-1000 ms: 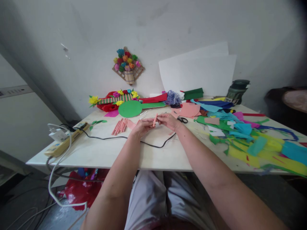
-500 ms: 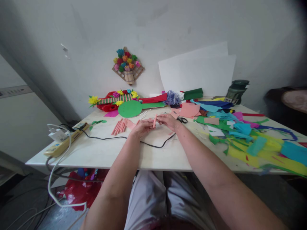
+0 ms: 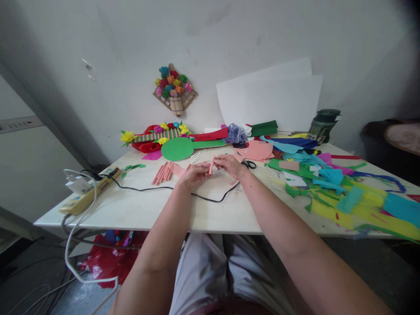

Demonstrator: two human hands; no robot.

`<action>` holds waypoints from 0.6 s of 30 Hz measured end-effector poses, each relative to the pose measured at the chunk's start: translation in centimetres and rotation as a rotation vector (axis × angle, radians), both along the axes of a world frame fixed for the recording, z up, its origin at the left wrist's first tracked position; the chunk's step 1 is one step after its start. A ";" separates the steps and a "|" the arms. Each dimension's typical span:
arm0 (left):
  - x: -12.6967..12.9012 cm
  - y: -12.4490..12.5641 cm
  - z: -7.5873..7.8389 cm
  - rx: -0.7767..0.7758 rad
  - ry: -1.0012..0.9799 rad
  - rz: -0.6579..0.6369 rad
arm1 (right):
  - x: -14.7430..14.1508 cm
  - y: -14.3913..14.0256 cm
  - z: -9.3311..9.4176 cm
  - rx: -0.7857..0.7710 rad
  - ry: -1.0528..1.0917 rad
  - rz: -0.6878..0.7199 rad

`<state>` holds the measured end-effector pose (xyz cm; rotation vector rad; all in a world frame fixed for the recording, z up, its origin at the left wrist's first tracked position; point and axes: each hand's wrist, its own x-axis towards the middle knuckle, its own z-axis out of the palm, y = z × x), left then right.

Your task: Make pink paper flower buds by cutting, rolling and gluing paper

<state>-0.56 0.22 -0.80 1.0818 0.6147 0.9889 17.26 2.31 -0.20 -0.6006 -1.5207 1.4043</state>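
Nothing has moved since a second ago.
Left hand (image 3: 193, 174) and right hand (image 3: 231, 165) pinch one pink paper roll (image 3: 211, 165), fingers closed around it, above the table (image 3: 138, 205).

I see a plain pale wall (image 3: 229, 39) behind a white table (image 3: 138, 210) pushed against it. A small woven flower ornament (image 3: 175, 92) hangs on that wall, and white sheets (image 3: 272, 103) lean against it. A grey beam (image 3: 49, 113) slants down on the left. The floor (image 3: 29, 280) below is dark grey. Soft daylight falls evenly.
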 end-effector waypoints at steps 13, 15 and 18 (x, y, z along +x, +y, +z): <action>0.1 0.6 0.2 -0.072 -0.081 0.171 | 0.1 0.3 -0.1 0.035 0.076 -0.031; 0.2 0.6 0.1 -0.021 -0.064 0.207 | 0.1 0.2 -0.1 0.031 0.073 -0.035; 0.3 0.5 -0.1 0.055 -0.025 0.213 | 0.0 0.1 0.0 0.024 0.055 -0.043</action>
